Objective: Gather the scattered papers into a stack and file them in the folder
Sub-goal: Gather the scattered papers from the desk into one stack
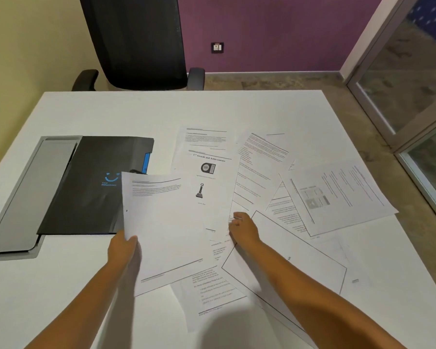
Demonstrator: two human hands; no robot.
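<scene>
Several printed white papers (262, 172) lie scattered and overlapping across the middle and right of the white table (111, 109). My left hand (122, 248) grips the lower left edge of one sheet (161, 222), which is lifted and overlaps the folder's near right corner. My right hand (243, 227) rests on the paper pile with its fingers curled, pinching the lower edge of a long sheet (239, 192). The black folder (86, 187) with a blue logo lies closed at the left, on top of a grey folder or cover (23, 197).
A black office chair (136, 41) stands behind the table's far edge. The table's right edge runs beside a glass partition (413, 84). One sheet (337, 197) lies close to the right edge.
</scene>
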